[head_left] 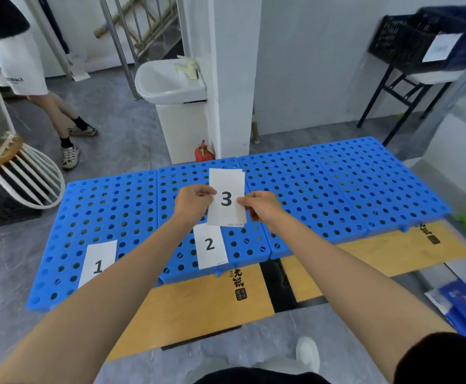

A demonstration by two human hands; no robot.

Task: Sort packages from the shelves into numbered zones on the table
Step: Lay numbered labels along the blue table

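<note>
A small stack of white number sheets (227, 187) with "3" on top is held above the blue perforated table (323, 189). My left hand (191, 202) pinches the stack's left edge and my right hand (262, 207) pinches its right edge. A sheet marked "2" (211, 246) lies flat on the table's second panel near the front edge. A sheet marked "1" (98, 261) lies on the leftmost panel, partly covered by my left forearm. No packages are visible on the table.
A white sink cabinet (176, 87) and a pillar stand behind the table, with a red extinguisher (204, 152) at their foot. Another person's legs (62, 117) are at the back left. Black crates (420, 40) sit on a rack at right. Yellow boards (198, 306) lie under the table's front.
</note>
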